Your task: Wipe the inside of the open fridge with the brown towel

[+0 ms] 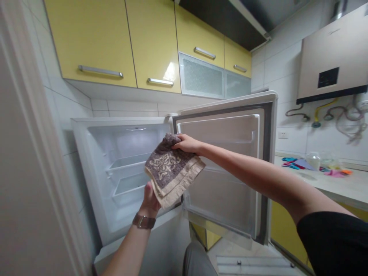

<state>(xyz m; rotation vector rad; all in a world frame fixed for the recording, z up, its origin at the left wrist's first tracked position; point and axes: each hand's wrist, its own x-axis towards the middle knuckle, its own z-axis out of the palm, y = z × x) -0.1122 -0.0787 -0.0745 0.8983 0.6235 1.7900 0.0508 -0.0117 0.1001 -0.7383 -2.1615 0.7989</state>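
Cloth (169, 165), mid-frame, appears folded, clenched in the right hand (188, 143); left hand's (150, 201) fingers hidden beneath. Fridge (115, 121) already open; further progress unclear.

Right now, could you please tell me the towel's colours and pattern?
The towel is grey-brown with an ornate cream motif and cream border, in the head view.

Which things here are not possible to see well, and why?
All in the head view:
Left hand: partly hidden behind the cloth, so its grip is unclear.
Lower shelf: right end hidden by the cloth.
Heater: cut off by the right edge.
Container: contents too blurred.
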